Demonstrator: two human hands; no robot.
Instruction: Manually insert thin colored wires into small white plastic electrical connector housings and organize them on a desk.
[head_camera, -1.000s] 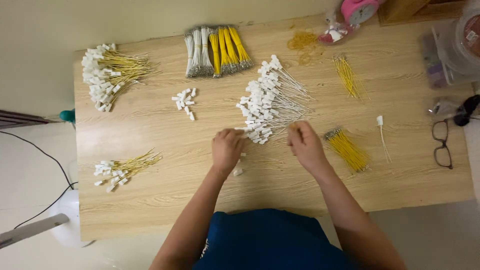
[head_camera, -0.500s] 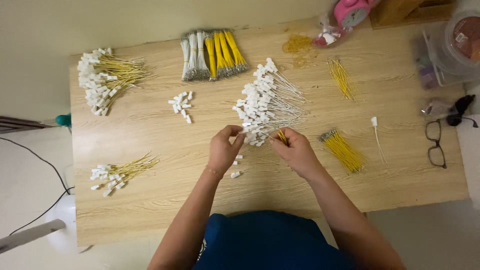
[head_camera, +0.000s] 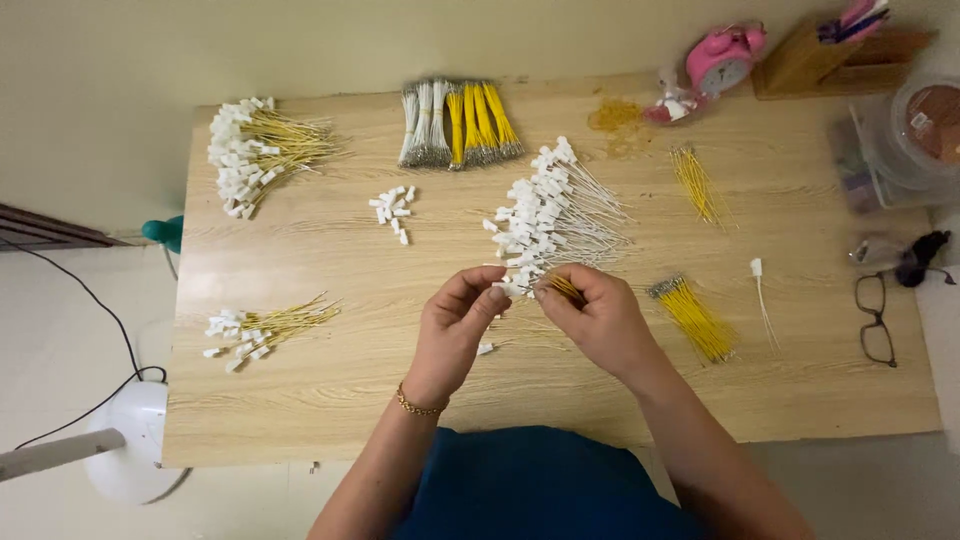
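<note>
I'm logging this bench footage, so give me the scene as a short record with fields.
surface: pale wooden table
left hand: pinching a small white plastic connector
right hand: holding a thin yellow wire at the connector
nearest pile: white-tipped white wires
right of hands: loose bundle of yellow wires
far right: black-framed glasses

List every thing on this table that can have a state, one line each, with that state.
left hand: raised off the table, pinching a small white connector
right hand: raised, pinching yellow wires
white-wire pile: loose heap, fanned out
yellow wire bundle: lying flat, untouched
bundled wires: grouped side by side
loose white connectors: scattered
single white wire: lying alone
glasses: unfolded, lying flat
pink clock: tipped over
</note>
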